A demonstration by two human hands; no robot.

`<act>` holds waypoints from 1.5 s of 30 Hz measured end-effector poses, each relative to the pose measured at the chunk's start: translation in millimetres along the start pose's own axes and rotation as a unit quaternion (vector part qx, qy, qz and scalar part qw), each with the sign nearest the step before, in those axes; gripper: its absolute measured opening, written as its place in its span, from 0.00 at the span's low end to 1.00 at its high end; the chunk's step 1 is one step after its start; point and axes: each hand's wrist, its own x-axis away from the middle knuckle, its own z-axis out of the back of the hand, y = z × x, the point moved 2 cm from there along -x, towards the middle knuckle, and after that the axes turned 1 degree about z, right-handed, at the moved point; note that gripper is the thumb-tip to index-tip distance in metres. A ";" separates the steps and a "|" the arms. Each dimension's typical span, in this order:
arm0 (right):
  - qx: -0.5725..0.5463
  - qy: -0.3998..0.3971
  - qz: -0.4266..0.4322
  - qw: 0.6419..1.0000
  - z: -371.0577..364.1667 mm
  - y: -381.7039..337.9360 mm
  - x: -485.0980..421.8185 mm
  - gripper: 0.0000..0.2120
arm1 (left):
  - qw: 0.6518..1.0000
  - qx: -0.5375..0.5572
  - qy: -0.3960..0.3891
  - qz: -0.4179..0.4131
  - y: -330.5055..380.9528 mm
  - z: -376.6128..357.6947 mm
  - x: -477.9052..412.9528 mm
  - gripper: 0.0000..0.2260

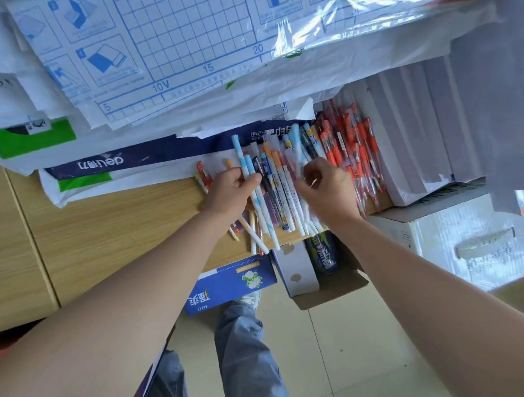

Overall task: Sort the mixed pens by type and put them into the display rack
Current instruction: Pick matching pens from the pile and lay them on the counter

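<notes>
several blue-capped pens (242, 157) sit clamped in the fingers of the left hand (233, 193), above the mixed pens (283, 175) heaped at the front edge of the surface (111, 224); the right hand (327, 192) curls over the heap, whether pinching one i cannot tell; best to draw out one matching pen lengthwise; some overhang the edge and could roll off; red pens (355, 155) and paper stacks (415, 141) crowd the right; no rack shows.

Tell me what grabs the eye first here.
The pile of pens in the middle of the desk draws the eye first, with the left hand gripping a few white and blue pens and the right hand down among the rest. Next come the red pens at the pile's right edge and the big gridded sheet overhanging it all at the top.
</notes>
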 end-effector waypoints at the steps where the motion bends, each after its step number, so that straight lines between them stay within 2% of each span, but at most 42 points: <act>1: -0.020 -0.041 0.011 0.999 -4.1 -5.5 5.4 0.03 | 1.000 0.007 -0.002 -0.001 0.8 1.5 1.8 0.11; 5: -0.050 -0.133 0.048 0.989 -27.5 -33.3 24.0 0.02 | 0.997 0.058 -0.026 -0.032 2.5 14.9 13.4 0.07; 9: -0.053 -0.134 0.075 0.987 -45.6 -57.2 32.7 0.02 | 0.995 0.097 -0.015 -0.029 -6.3 42.0 27.4 0.03; 13: -0.058 -0.135 0.083 0.986 -58.0 -70.9 42.2 0.05 | 0.995 0.096 -0.009 -0.022 -18.6 62.7 36.0 0.05; 17: -0.041 -0.075 0.065 0.994 -52.1 -68.9 47.9 0.07 | 0.996 0.091 -0.011 -0.022 -20.2 65.2 43.0 0.07; 20: 0.038 -0.003 0.030 0.999 -37.1 -55.4 45.1 0.07 | 0.996 0.089 -0.012 -0.015 -19.6 59.8 45.9 0.08; 24: 0.134 0.046 -0.048 0.989 -13.8 -19.7 37.1 0.07 | 0.997 0.073 -0.004 -0.012 -20.3 48.0 44.3 0.05; 28: 0.181 0.050 -0.084 0.979 -2.0 5.3 24.2 0.12 | 0.998 0.062 -0.006 -0.006 -14.6 31.5 38.6 0.08; 35: 0.286 0.034 -0.056 0.956 -7.5 13.3 9.1 0.11 | 0.999 0.046 -0.008 0.013 -15.0 9.7 23.3 0.07; 41: 0.231 0.023 -0.062 0.971 -2.8 19.6 3.7 0.10 | 0.998 0.056 -0.005 0.016 -11.4 4.2 18.7 0.08; 45: 0.093 0.042 -0.019 0.995 1.2 7.0 10.1 0.04 | 0.994 0.103 -0.002 0.025 -7.9 13.1 23.9 0.08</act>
